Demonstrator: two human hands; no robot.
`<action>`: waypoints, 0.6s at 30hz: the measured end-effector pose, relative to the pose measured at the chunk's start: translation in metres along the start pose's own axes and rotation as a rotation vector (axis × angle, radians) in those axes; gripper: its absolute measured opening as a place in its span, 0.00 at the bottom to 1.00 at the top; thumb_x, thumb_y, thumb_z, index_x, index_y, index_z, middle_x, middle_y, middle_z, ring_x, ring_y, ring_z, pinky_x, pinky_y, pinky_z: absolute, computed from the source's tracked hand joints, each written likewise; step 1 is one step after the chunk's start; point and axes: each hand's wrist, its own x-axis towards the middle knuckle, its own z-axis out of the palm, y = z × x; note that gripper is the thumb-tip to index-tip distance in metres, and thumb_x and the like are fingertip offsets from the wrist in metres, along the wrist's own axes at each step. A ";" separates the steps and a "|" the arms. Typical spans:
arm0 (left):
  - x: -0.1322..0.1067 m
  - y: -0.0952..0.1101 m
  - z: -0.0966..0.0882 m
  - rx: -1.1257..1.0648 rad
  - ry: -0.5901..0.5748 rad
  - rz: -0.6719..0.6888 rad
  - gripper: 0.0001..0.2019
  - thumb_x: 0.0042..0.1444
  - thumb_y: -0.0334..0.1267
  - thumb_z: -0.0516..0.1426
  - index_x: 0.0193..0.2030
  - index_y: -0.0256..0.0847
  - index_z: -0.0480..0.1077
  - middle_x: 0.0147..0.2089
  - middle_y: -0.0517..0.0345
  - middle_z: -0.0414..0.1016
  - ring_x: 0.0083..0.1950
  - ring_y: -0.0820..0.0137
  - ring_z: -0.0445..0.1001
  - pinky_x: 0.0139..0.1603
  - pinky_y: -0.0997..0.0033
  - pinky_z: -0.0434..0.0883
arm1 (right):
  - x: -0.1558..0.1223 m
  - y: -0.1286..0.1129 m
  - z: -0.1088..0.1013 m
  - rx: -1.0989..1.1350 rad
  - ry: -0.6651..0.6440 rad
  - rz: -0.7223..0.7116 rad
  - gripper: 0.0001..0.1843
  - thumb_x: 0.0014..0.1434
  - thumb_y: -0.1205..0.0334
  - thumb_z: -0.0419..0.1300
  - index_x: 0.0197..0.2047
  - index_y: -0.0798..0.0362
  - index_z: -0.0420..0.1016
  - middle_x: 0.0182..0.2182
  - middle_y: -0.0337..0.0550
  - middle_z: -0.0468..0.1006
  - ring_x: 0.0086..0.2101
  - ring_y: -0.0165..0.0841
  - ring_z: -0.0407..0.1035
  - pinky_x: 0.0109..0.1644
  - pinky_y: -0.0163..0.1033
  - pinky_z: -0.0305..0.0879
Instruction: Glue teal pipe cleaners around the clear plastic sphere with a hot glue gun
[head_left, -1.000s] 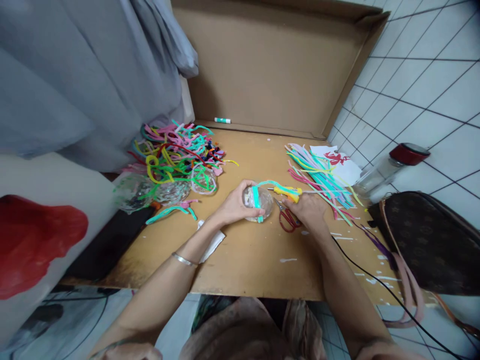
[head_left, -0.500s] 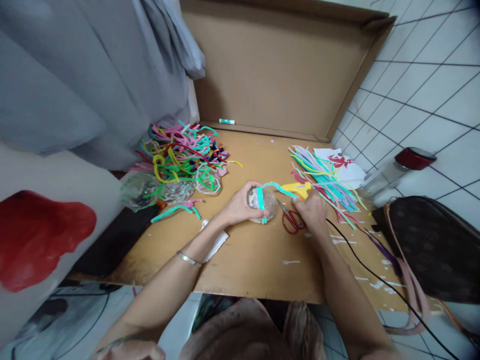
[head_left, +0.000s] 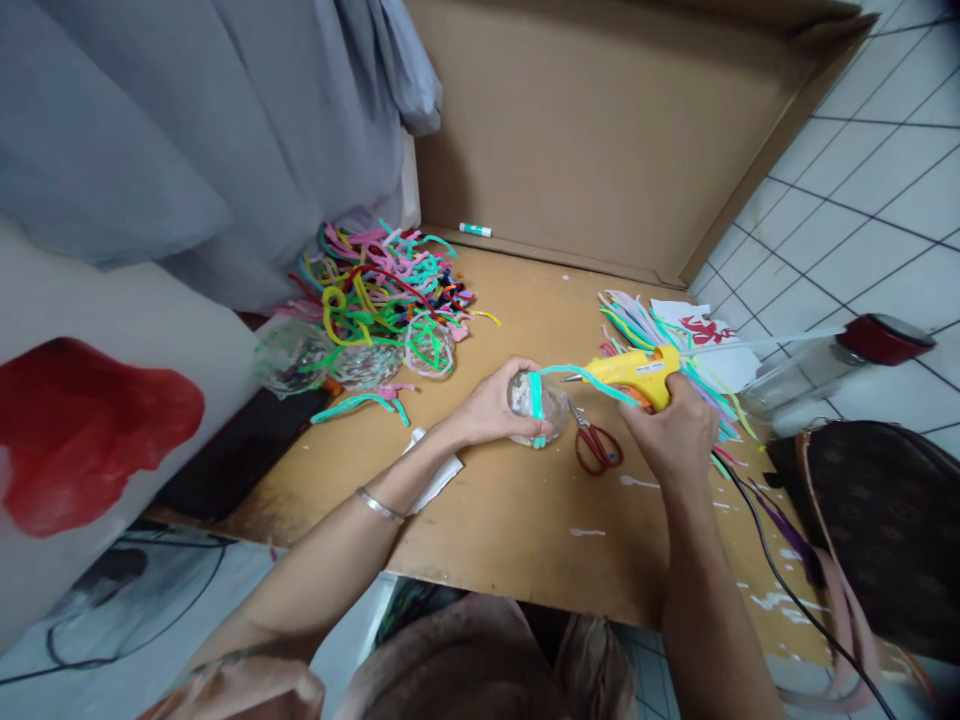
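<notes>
Left hand (head_left: pixel 491 408) grips clear ball (head_left: pixel 537 408) wrapped in teal strip (head_left: pixel 537 395); right hand (head_left: pixel 671 432) holds yellow glue gun (head_left: pixel 631 369), nozzle at 9 o'clock; red scissors (head_left: pixel 596 446) on bench (head_left: pixel 510 510).

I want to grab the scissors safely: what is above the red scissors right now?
The yellow glue gun, held in the right hand, hangs over the red scissors; a teal strip crosses beneath its nozzle. The blade tips are partly hidden.

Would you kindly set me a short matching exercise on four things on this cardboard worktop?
Things:
1. glue gun
2. clear ball
3. scissors
4. glue stick

Places:
a. lying flat between the two hands
b. by the upright cardboard at the back
c. gripped in the right hand
d. held under the left hand

Pairs: 1-c, 2-d, 3-a, 4-b.
</notes>
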 end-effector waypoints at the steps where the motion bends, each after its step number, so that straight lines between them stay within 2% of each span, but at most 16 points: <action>1: 0.000 0.001 0.000 0.006 0.005 0.002 0.34 0.36 0.47 0.69 0.51 0.42 0.64 0.42 0.58 0.69 0.41 0.67 0.67 0.42 0.67 0.67 | -0.002 -0.002 -0.001 0.005 0.009 -0.013 0.13 0.48 0.48 0.57 0.31 0.50 0.68 0.20 0.38 0.67 0.23 0.34 0.58 0.30 0.37 0.47; 9: -0.003 0.003 -0.001 0.001 -0.009 0.005 0.33 0.38 0.46 0.69 0.51 0.42 0.65 0.41 0.60 0.70 0.40 0.68 0.67 0.41 0.69 0.67 | -0.006 -0.017 -0.008 0.016 -0.029 0.013 0.13 0.47 0.48 0.57 0.27 0.49 0.64 0.21 0.41 0.68 0.23 0.33 0.56 0.29 0.37 0.45; 18: -0.004 0.004 -0.002 0.010 -0.006 0.000 0.31 0.38 0.46 0.69 0.50 0.42 0.66 0.42 0.59 0.70 0.40 0.67 0.68 0.41 0.69 0.67 | -0.008 -0.014 -0.004 0.044 -0.006 -0.051 0.14 0.50 0.47 0.56 0.28 0.50 0.67 0.22 0.40 0.69 0.23 0.32 0.56 0.28 0.36 0.46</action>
